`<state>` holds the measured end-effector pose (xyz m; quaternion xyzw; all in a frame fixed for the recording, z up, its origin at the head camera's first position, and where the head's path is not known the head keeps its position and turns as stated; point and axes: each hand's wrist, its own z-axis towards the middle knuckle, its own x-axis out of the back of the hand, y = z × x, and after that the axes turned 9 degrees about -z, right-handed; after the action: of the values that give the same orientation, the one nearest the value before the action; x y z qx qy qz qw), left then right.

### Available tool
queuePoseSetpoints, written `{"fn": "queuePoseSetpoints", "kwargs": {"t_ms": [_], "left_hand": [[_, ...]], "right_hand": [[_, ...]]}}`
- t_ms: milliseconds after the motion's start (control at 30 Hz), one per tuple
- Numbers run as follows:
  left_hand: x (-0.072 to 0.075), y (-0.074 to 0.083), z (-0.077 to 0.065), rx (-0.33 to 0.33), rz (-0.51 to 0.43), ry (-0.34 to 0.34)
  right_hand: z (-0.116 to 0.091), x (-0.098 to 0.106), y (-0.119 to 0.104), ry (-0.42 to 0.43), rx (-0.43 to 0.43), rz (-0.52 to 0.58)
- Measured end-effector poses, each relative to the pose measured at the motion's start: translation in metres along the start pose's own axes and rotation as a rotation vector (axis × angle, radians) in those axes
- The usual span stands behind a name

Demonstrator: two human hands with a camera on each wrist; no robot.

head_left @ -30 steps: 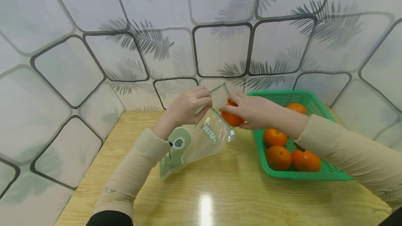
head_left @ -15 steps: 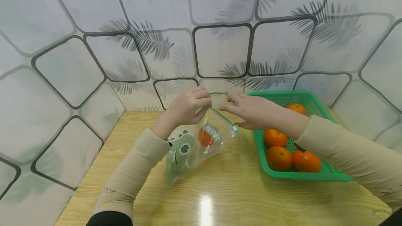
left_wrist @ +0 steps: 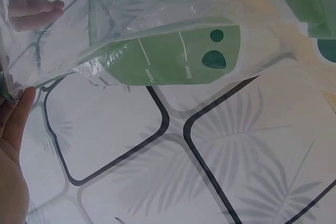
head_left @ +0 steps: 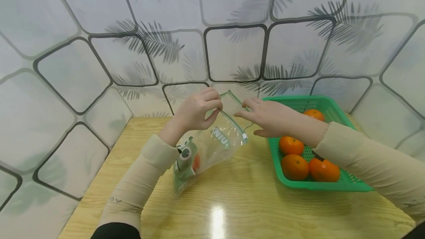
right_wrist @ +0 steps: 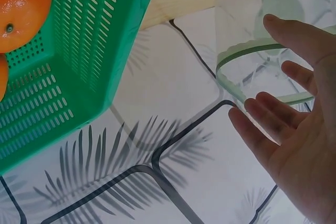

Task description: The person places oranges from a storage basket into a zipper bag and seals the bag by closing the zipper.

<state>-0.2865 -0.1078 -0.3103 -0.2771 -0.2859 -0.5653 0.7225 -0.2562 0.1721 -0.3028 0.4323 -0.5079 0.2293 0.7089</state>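
My left hand (head_left: 199,109) pinches the rim of a clear zip bag (head_left: 229,154) printed with a green cartoon animal. Its mouth gapes toward the right. Low in the bag an orange (head_left: 196,163) shows partly behind the print. At the bag's mouth my right hand (head_left: 265,116) holds nothing, its fingers spread and loosely bent. The right wrist view shows those fingers (right_wrist: 262,129) beside the bag's green-edged opening (right_wrist: 252,51). In the left wrist view, part of my left hand (left_wrist: 16,150) grips the bag's edge at the left.
A green plastic basket (head_left: 275,165) stands on the right of the wooden table (head_left: 186,213), under my right forearm. Several oranges lie in it, among them one at the front (head_left: 294,167). A patterned cloth (head_left: 235,54) rises behind the table.
My right hand has let go of the orange at the bag's mouth. The orange has dropped down and left inside the bag. My left hand keeps its hold on the rim.
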Motion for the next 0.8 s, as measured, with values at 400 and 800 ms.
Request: {"fn": "queuePoseSetpoints", "kwargs": {"t_ms": [400,800], "left_hand": [[-0.001,-0.001,0.001,-0.001,0.001,-0.011],[-0.007,0.0,0.004,-0.021,0.024,-0.022]], "right_hand": [[-0.003,-0.003,0.002,-0.033,-0.025,-0.046],[-0.012,-0.008,0.007,-0.094,-0.077,-0.083]]}}
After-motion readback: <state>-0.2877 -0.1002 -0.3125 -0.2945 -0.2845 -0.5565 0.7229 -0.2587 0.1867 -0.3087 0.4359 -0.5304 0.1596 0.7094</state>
